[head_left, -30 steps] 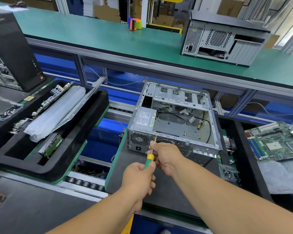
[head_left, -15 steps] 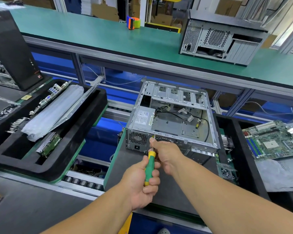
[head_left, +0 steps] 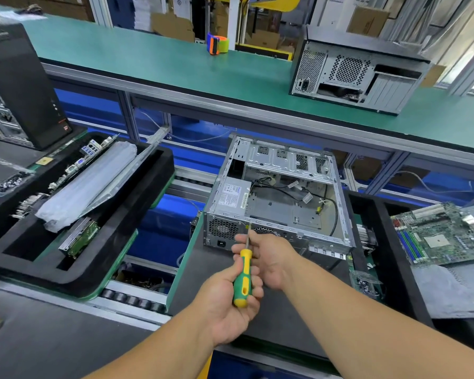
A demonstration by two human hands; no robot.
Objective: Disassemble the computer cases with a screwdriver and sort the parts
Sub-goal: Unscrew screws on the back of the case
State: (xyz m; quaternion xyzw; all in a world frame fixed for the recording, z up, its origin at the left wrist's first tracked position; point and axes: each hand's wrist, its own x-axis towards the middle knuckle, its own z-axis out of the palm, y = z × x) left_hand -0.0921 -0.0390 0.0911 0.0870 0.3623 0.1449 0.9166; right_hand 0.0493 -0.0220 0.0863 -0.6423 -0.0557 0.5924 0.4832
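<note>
The left hand (head_left: 231, 302) curls its fingers around the green-and-yellow screwdriver (head_left: 242, 280), its tip at the near edge of the open computer case (head_left: 279, 198), mid-desk. The right hand (head_left: 268, 255) pinches the shaft. A motherboard (head_left: 438, 236) lies at the right edge.

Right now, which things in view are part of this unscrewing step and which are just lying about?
In use:
- screwdriver, gripped by the left hand
- right hand, steadying its shaft
- open computer case, tip at its rear edge

Lying about:
- motherboard, right
- closed case on the green bench
- black tower, left
- tape roll
</note>
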